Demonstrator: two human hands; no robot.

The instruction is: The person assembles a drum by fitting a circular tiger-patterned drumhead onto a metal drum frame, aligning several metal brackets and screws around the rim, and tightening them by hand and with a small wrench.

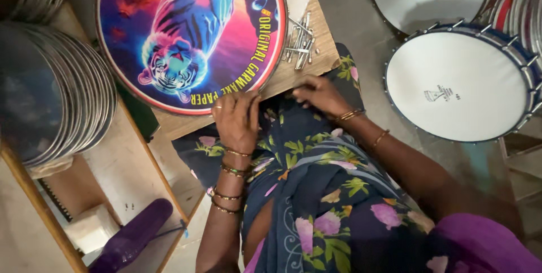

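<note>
— Wood first: from the head view, you sit at a plank bench (316, 70), and a round drum skin printed with a bright blue tiger (189, 30) lies flat on it, its hoop overhanging the near edge toward your lap.

— Where are my hands?

— Your left hand (236, 120) rests on the skin's near rim, fingers (251, 103) laid close together and curled over the hoop, pressing rather than pinching. It likely sits there to steady the disc against the bench edge. Your right hand (320, 95) lies at the bench's near edge just beside the skin, fingers folded down; you can't tell from here whether it holds anything.

— Anything in reach?

— A loose heap of metal tension rods (299, 41) lies on the bench by the skin's right rim, near your right hand, seemingly kept close for picking.

— And around you?

— On the floor to your right stand finished white-headed drums (460, 84), rods already round their rims. To your left, a stack of metal hoops (53, 92) leans on a wooden frame, with a purple plastic handle (132, 236) lying lower down. Your floral cloth (316, 182) covers your lap under both wrists.
</note>
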